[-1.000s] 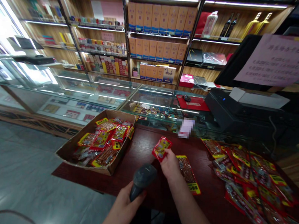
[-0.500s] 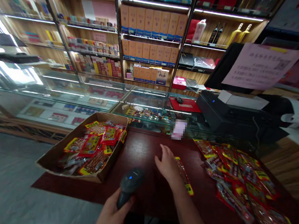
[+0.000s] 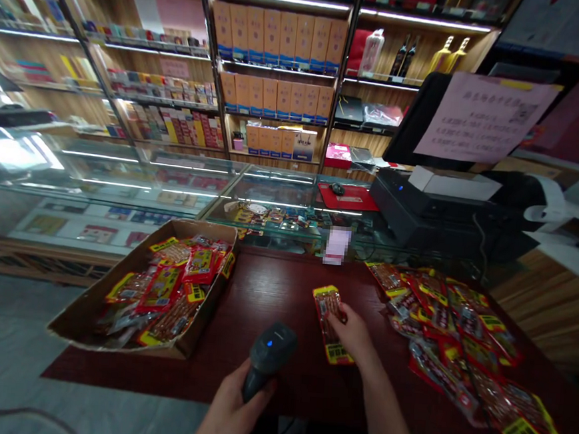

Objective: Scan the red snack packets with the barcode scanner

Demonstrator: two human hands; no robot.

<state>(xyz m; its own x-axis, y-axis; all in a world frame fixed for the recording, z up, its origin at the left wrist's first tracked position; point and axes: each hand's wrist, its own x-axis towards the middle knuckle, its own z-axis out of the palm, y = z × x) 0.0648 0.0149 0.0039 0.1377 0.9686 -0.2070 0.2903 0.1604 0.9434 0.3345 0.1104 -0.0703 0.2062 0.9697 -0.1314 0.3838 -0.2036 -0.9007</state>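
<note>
My left hand (image 3: 241, 400) is wrapped round the handle of a dark barcode scanner (image 3: 273, 349), whose head shows a small blue light. My right hand (image 3: 353, 330) grips the right edge of a red and yellow snack packet (image 3: 330, 307), thumb on top and the other fingers mostly hidden. That packet is over the dark red tabletop (image 3: 264, 288), right of the scanner. A cardboard box (image 3: 211, 314) of similar packets stands to the left. More snack packets (image 3: 460, 337) lie in a loose pile on the right.
A glass display counter (image 3: 173, 171) runs behind the table. At the back right are a monitor with a pink notice (image 3: 482, 118) and a black machine (image 3: 434, 215). A dark cable (image 3: 470, 378) crosses the right-hand pile. Stocked shelves (image 3: 276, 69) line the wall.
My right hand has closed on the single packet, which has shifted left and turned. My left hand and scanner have moved slightly right. The whole view has shifted a little.
</note>
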